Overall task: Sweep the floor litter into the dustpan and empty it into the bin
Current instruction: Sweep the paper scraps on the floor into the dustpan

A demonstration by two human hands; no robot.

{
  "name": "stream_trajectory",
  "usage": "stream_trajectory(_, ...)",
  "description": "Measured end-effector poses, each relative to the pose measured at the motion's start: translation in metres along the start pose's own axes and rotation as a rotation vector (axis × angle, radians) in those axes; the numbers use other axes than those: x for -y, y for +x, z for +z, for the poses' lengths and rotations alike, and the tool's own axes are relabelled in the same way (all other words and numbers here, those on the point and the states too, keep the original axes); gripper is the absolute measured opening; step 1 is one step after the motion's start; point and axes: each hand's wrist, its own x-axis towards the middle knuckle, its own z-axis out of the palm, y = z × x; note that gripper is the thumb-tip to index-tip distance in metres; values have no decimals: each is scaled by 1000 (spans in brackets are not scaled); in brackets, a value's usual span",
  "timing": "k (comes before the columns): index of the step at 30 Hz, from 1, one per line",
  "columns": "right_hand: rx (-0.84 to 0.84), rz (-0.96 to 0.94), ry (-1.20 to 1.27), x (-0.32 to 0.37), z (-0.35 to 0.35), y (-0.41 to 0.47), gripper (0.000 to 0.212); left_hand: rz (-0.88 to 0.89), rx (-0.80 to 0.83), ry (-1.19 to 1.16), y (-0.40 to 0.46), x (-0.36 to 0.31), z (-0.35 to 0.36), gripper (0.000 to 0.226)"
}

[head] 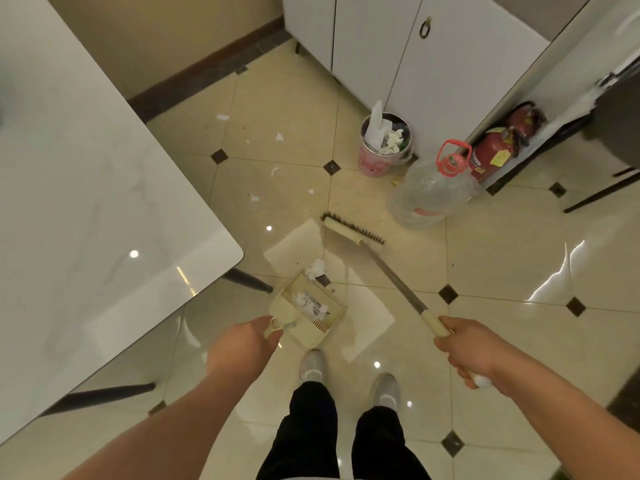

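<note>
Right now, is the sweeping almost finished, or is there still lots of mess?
About halfway. Done: some paper scraps already lie in the dustpan, which the left hand holds by its handle. In hand: a crumpled wad sits at the pan's lip, and the right hand grips the broom. Left: white bits still dot the floor near the table, and the pan must be emptied into the bin.

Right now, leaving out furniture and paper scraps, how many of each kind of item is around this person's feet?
broom: 1
dustpan: 1
bin: 1
plastic water jug: 1
fire extinguishers: 2
Total: 6
</note>
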Motion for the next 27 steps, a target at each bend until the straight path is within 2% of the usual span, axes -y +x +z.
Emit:
stream_trajectory(4, -21, 56, -93, 15, 40, 42, 22, 1, -11, 34, -5, -1, 7, 33)
stream_trajectory(9, 114, 106, -354, -5, 87, 37, 35, 20, -28, 44, -7, 1, 7, 34)
stream_trajectory(10, 131, 141, -346, -10, 88, 30, 37, 22, -27, 41, -5, 2, 7, 35)
stream_trajectory(12, 168, 214, -288, -13, 81, 8, 35, 28, -17, 26, -2, 3, 7, 35)
stream_trajectory(15, 172, 114, -273, -4, 50, -19, 32, 26, -8, 10, 0, 5, 5, 36)
stream_trajectory(19, 86, 90, -204, 6, 16, -25, 48, 12, 19, -9, 0, 9, 5, 38)
stream_trajectory(21, 53, 70, -168, 9, 15, -21, 44, 21, 24, -17, -3, 7, 6, 35)
stream_trajectory(24, 8, 59, -142, 6, 32, 2, 20, 43, 35, -7, -8, 5, 10, 32)
stream_trajectory(27, 0, 93, -204, -10, 62, 31, 22, 34, 51, -19, -9, 4, 9, 30)
